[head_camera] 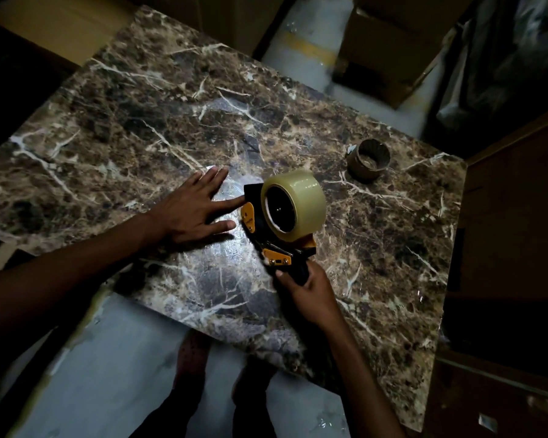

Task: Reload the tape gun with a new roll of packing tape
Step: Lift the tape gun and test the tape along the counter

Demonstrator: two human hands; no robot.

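Note:
A black and yellow tape gun (pixel 268 235) lies on the marble table (pixel 140 128) near its middle. A full roll of clear packing tape (pixel 301 197) sits on the gun's hub. My right hand (pixel 310 292) grips the gun's black handle from below. My left hand (pixel 193 207) lies flat with its fingers spread on the table just left of the gun, and its index fingertip touches the gun's front end. An empty brown cardboard tape core (pixel 368 160) stands on the table up and to the right of the gun.
Cardboard boxes (pixel 389 52) stand on the floor beyond the table's far edge. Dark wooden furniture (pixel 513 248) runs along the table's right side. My feet (pixel 222 374) are on the pale floor at the near edge.

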